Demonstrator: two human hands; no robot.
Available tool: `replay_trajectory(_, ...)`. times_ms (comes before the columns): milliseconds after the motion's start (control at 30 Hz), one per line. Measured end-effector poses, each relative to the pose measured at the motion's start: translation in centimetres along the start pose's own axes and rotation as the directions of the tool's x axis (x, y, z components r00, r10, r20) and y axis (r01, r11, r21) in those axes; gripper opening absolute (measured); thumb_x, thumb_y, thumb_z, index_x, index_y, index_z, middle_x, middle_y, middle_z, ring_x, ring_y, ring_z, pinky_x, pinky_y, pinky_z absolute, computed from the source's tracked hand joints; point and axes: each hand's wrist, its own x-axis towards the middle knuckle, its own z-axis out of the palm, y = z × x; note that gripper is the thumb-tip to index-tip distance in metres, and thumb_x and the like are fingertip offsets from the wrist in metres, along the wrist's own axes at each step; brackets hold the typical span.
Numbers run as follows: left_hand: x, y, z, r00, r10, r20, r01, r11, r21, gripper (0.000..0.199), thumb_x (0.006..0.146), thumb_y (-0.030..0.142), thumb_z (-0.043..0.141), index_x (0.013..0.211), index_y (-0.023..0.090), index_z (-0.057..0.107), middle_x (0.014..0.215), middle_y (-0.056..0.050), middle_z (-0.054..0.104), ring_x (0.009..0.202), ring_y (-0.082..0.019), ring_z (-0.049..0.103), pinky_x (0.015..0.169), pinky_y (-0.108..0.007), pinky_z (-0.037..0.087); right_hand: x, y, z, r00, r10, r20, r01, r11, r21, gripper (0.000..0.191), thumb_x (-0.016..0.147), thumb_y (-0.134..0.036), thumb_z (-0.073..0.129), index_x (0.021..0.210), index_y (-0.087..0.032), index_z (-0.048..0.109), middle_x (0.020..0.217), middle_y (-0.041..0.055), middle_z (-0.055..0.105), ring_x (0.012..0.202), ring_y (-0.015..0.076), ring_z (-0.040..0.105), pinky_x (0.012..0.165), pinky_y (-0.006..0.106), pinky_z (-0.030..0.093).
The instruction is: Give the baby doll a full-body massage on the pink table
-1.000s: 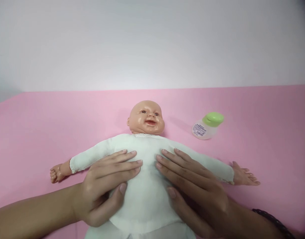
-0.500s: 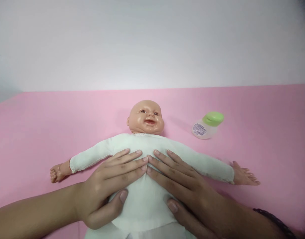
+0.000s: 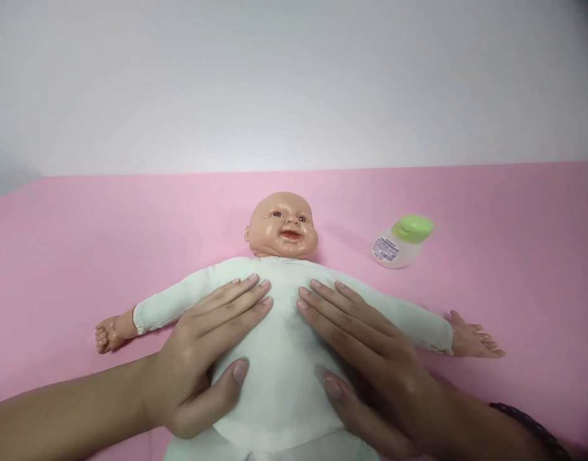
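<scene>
A baby doll (image 3: pixel 284 227) in a white cloth suit lies on its back, head away from me and arms spread to both sides. My left hand (image 3: pixel 210 355) rests flat on the left part of its chest, fingers stretched out and thumb apart. On the right part of the chest lies my right hand (image 3: pixel 373 362), its fingers also extended and its thumb apart, lower on the belly. A strip of white cloth shows between the two sets of fingertips. Neither hand grips anything. The doll's legs are cut off by the lower edge of the view.
The doll lies on a pink tabletop (image 3: pixel 73 256). To the right of its head stands a clear bottle with a green cap (image 3: pixel 402 240) and a printed label. A pale wall (image 3: pixel 294 83) rises behind the table. A dark braided band (image 3: pixel 526 422) circles my right wrist.
My hands have moved apart: fingertips that met at the middle of the chest now have a gap between them. They also sit slightly higher on the chest. The bottle stays put.
</scene>
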Motion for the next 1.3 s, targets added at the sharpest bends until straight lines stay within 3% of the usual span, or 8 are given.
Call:
replay_trajectory(133, 0.3, 0.2, -0.2, 0.994, 0.072, -0.084, -0.071, 0.997, 0.02, 0.06, 0.086, 0.009, 0.052, 0.145, 0.003, 0.059, 0.15, -0.019, 0.062, 0.147, -0.027, 0.053, 0.127, -0.041, 0.04, 0.4, -0.2, -0.7, 0.998, -0.045, -0.046, 0.045, 0.999, -0.006, 0.054, 0.087, -0.012, 0.058, 0.14, -0.006, 0.061, 0.136, 0.0163, 0.072, 0.139, 0.025, 0.061, 0.122, 0.044, 0.046)
replay_trajectory(333, 1.2, 0.5, -1.4, 0.982, 0.185, 0.035, -0.185, 0.983, 0.01, 0.061, 0.081, 0.001, 0.049, 0.14, 0.005, 0.061, 0.137, -0.017, 0.071, 0.14, -0.024, 0.06, 0.119, -0.04, 0.051, 0.7, -0.2, -0.8, 0.989, -0.147, 0.005, 0.147, 0.988, 0.056, 0.05, 0.087, -0.006, 0.052, 0.137, -0.006, 0.062, 0.135, 0.0142, 0.073, 0.143, 0.0203, 0.056, 0.122, 0.038, 0.046)
replay_trajectory(600, 0.9, 0.2, -1.1, 0.979, 0.171, 0.107, -0.173, 0.985, 0.005, 0.068, 0.083, 0.006, 0.046, 0.152, 0.003, 0.049, 0.153, -0.019, 0.059, 0.153, -0.026, 0.045, 0.127, -0.046, 0.04, 0.9, 0.1, -0.5, 0.979, -0.154, 0.131, 0.145, 0.987, 0.069, 0.054, 0.095, -0.015, 0.047, 0.147, 0.0, 0.051, 0.153, 0.0173, 0.06, 0.158, 0.0198, 0.034, 0.129, 0.039, 0.033)
replay_trajectory(733, 0.7, 0.2, -0.9, 0.986, 0.108, 0.123, -0.112, 0.993, 0.023, 0.069, 0.089, 0.012, 0.046, 0.158, 0.003, 0.041, 0.165, -0.018, 0.044, 0.158, -0.026, 0.036, 0.132, -0.047, 0.028, 0.3, 0.2, 0.1, 0.984, -0.091, 0.153, 0.081, 0.994, 0.075, 0.064, 0.097, -0.021, 0.045, 0.158, -0.002, 0.039, 0.163, 0.0178, 0.048, 0.161, 0.0231, 0.027, 0.131, 0.047, 0.027)
replay_trajectory(833, 0.6, 0.1, -0.6, 0.993, 0.057, 0.104, -0.058, 0.998, 0.008, 0.07, 0.092, 0.017, 0.046, 0.161, 0.005, 0.037, 0.167, -0.017, 0.041, 0.158, -0.029, 0.035, 0.132, -0.05, 0.027, -0.2, 0.3, 0.5, 0.991, -0.048, 0.126, 0.039, 0.996, 0.076, 0.07, 0.095, -0.023, 0.046, 0.161, -0.003, 0.034, 0.165, 0.0183, 0.045, 0.161, 0.0276, 0.027, 0.131, 0.052, 0.027)
replay_trajectory(967, 0.5, 0.1, -0.4, 0.997, 0.065, 0.031, -0.066, 0.997, 0.038, 0.071, 0.09, 0.016, 0.049, 0.159, 0.003, 0.042, 0.163, -0.019, 0.047, 0.155, -0.029, 0.041, 0.13, -0.047, 0.032, -0.3, 0.1, 0.5, 0.998, -0.021, 0.051, 0.019, 0.999, 0.032, 0.067, 0.092, -0.024, 0.051, 0.155, -0.003, 0.044, 0.157, 0.0176, 0.056, 0.157, 0.0282, 0.036, 0.13, 0.05, 0.032)
replay_trajectory(1133, 0.7, 0.6, -1.1, 0.997, 0.079, 0.004, -0.079, 0.991, 0.106, 0.068, 0.087, 0.009, 0.05, 0.155, 0.007, 0.049, 0.152, -0.018, 0.059, 0.146, -0.027, 0.054, 0.122, -0.043, 0.046, 0.1, -0.2, -0.1, 0.998, -0.009, -0.06, 0.008, 1.0, -0.008, 0.059, 0.087, -0.019, 0.058, 0.144, -0.005, 0.057, 0.14, 0.0173, 0.07, 0.143, 0.0311, 0.057, 0.121, 0.05, 0.048)
replay_trajectory(1300, 1.0, 0.9, -1.5, 0.987, 0.162, 0.005, -0.162, 0.986, 0.05, 0.064, 0.084, 0.002, 0.048, 0.147, 0.006, 0.057, 0.138, -0.018, 0.07, 0.137, -0.026, 0.063, 0.116, -0.04, 0.053, -0.3, -0.2, 0.1, 0.983, -0.104, -0.151, 0.11, 0.993, 0.032, 0.044, 0.084, -0.007, 0.059, 0.126, -0.005, 0.068, 0.124, 0.0147, 0.078, 0.13, 0.0256, 0.067, 0.118, 0.044, 0.053)
